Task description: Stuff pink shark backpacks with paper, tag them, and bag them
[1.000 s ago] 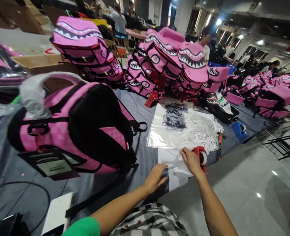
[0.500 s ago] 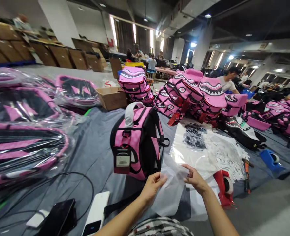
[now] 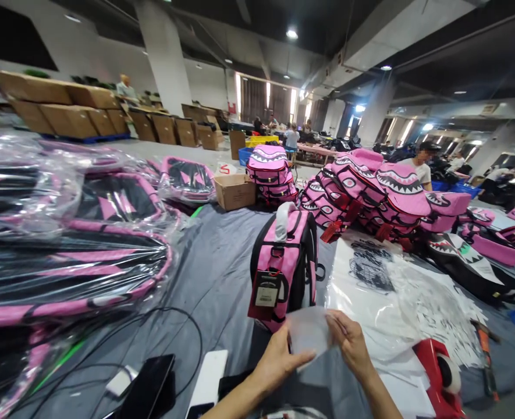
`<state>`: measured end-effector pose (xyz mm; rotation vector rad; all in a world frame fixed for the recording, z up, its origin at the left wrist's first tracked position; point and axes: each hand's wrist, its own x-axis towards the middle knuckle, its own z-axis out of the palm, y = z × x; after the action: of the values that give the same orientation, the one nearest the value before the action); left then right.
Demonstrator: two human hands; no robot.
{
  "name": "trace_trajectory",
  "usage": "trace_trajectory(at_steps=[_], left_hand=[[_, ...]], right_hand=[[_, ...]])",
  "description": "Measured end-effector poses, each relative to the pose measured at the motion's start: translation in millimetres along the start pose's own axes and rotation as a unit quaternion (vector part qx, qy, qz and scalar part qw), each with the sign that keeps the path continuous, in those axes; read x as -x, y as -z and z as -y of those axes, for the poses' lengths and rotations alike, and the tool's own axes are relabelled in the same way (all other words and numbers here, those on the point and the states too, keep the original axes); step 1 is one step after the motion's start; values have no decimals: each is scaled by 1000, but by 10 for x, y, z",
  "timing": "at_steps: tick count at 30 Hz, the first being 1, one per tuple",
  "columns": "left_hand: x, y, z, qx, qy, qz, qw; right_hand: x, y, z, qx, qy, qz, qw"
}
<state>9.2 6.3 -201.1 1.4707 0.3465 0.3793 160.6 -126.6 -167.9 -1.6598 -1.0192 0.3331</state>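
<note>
A thin white translucent sheet (image 3: 308, 333) is held between both hands, low in the middle of the view. My left hand (image 3: 279, 355) grips its left edge with the thumb across the front. On its right edge, my right hand (image 3: 347, 337) pinches with bent fingers. Just behind the sheet stands a pink and black backpack (image 3: 299, 250), upright, with a pale wrap on its top handle and a dark red tag (image 3: 266, 294) hanging from it. White printed plastic bags (image 3: 357, 291) lie flat to the right of the hands.
Wrapped pink-black bags (image 3: 121, 265) fill the left. Pink backpacks (image 3: 357, 186) are piled behind, near a cardboard box (image 3: 235, 192) and a person (image 3: 421, 166). A red tape dispenser (image 3: 434, 372), a hammer (image 3: 486, 355), a black phone (image 3: 150, 387) and cables lie in front.
The view has turned left, so things sit further right. The sheet now looks smaller and folded or gathered between the hands, and my left thumb lies across it.
</note>
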Motion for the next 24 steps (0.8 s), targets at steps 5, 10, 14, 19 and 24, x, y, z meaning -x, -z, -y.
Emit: trace_trajectory(at_steps=[5,10,14,19,24], left_hand=[[133,115,-269,-55,-60,-98,992],[14,574,-620,-220,-227,-255,914],[-300,866,-829,-320,-251,-385,829],[-379,1036,-973,-236,-206,-228,922],[-434,1325,-1455,83,-16,-83,993]], right_hand=[[-19,-179,313,43,90,124,987],[-105,-234,535,35,81,85,992],[-171,-199,655,56,88,61,993],[-284,-109,719,59,70,47,995],[-400,-246,718,146,36,121,981]])
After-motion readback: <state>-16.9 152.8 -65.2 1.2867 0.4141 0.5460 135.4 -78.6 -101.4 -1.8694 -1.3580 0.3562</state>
